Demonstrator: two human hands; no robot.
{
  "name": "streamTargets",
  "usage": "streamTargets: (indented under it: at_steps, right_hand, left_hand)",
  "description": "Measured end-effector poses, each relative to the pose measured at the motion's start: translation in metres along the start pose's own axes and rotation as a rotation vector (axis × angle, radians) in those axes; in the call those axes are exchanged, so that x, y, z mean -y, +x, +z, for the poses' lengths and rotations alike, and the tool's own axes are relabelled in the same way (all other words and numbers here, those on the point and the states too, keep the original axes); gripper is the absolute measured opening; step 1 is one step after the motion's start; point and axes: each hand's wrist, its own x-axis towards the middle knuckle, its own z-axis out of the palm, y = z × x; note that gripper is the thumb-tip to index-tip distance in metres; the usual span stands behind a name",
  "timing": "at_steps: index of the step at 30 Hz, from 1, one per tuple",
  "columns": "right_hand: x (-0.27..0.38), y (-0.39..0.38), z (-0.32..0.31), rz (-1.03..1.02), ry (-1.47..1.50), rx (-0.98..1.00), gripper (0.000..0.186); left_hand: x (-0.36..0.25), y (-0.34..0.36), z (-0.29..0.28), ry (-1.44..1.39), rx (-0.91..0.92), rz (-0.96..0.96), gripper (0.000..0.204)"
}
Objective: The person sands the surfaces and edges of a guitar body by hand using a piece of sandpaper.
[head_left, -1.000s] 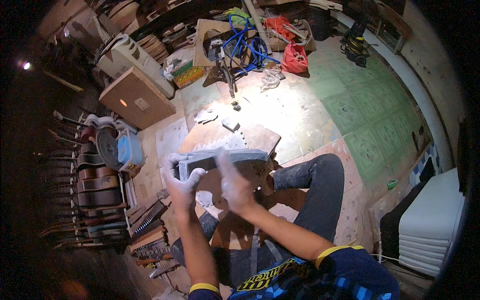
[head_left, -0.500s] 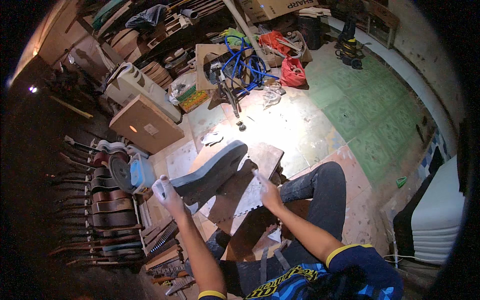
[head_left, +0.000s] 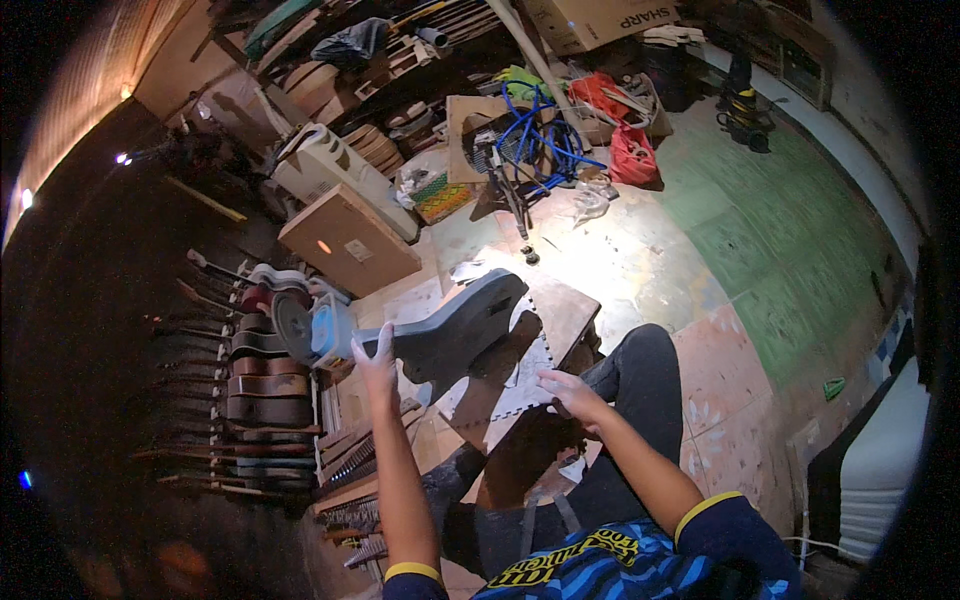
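My left hand (head_left: 376, 372) grips the narrow left end of a grey guitar body (head_left: 460, 322), thumb on one side and fingers on the other. The body is held tilted, its curved wide end pointing up and to the right. Below it is a white foam mat (head_left: 515, 385) with a toothed edge, lying on a low board (head_left: 568, 312) in front of my legs. My right hand (head_left: 572, 392) is by the mat's right edge, apart from the guitar body. Its fingers stretch out to the left, pale with dust, and I see nothing held in them.
Several guitars (head_left: 270, 385) stand in a row at the left, beside a clear blue-tinted tub (head_left: 330, 328). A brown flat box (head_left: 350, 243) leans behind them. At the back lie a coiled blue hose (head_left: 540, 140) and a red bag (head_left: 633, 155). A white appliance-like object (head_left: 885, 460) stands at right.
The guitar body has turned and sits slightly lower in view, still in my left hand. My right hand has dropped away from near its wide end, fingers now more stretched. The view has shifted left.
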Motion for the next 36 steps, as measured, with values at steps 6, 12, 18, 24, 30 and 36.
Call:
streamTargets:
  at_steps: [6,12,18,24,30,36]
  right_hand:
    - [0.071,-0.081,-0.002,0.130,0.445,0.126,0.053]
    - [0.080,-0.100,-0.007,0.108,0.577,0.157,0.052]
    - [0.046,-0.071,-0.011,0.238,0.628,0.061,0.053]
    - [0.028,-0.027,-0.015,0.415,0.651,-0.041,0.051]
    - [0.040,-0.005,-0.020,0.612,0.619,-0.221,0.044]
    - [0.094,-0.002,-0.023,0.509,0.240,-0.240,0.047]
  left_hand:
    - [-0.008,0.008,0.015,0.083,-0.190,0.046,0.104]
    - [-0.022,0.009,0.020,0.170,-0.214,0.005,0.086]
    - [-0.027,0.033,0.016,-0.047,0.234,0.200,0.051]
    - [-0.010,0.077,0.033,-0.179,0.339,0.172,0.037]
    - [-0.008,0.091,0.066,-0.268,0.222,0.101,0.025]
    - [-0.053,0.125,0.099,0.050,-0.028,0.063,0.025]
